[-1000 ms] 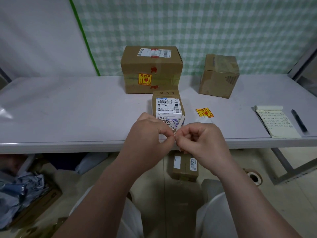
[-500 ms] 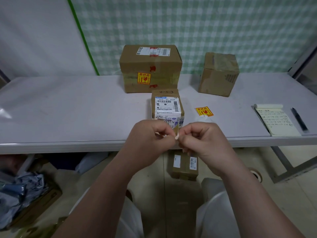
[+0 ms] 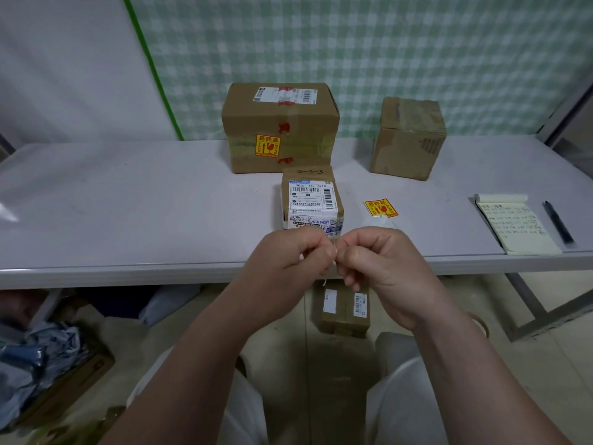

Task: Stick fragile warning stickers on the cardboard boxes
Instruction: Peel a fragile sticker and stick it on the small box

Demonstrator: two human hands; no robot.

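**Both hands pinched together at the table's near edge**

Head view: your left hand (image 3: pixel 288 258) and right hand (image 3: pixel 382 264) meet in front of you, just over the near edge of the table (image 3: pixel 128 203). Both are curled, thumb against forefinger, and between the fingertips they pinch a pale slip (image 3: pixel 335 261). It shows only edge-on as a thin sliver standing roughly upright. Your fingers hide the rest, so I cannot tell what is printed on it or which way its face points.

A loose fragile sticker (image 3: pixel 381 208) lies flat on the table, printed side up, just beyond your right hand and to the right of the small box (image 3: pixel 309 200). Its long axis runs about left to right, turned a little, and the print reads upright from where you sit.

The small box stands just past your hands. Its long axis runs away from you, and a white shipping label covers its top and wraps over the near end.

Directly behind it, touching or nearly so, sits the large box (image 3: pixel 279 126), long side facing you. An applied sticker (image 3: pixel 268 146) sits on its front face, left of centre, with its arrows pointing up.

The cube box (image 3: pixel 407 138) stands well to the right, turned corner-on.

At the far right lie a notepad (image 3: pixel 516 228) and, just beside it, a pen (image 3: pixel 558 226), both running away from you.

Under the table, a floor box (image 3: pixel 345 311) rests between your knees.
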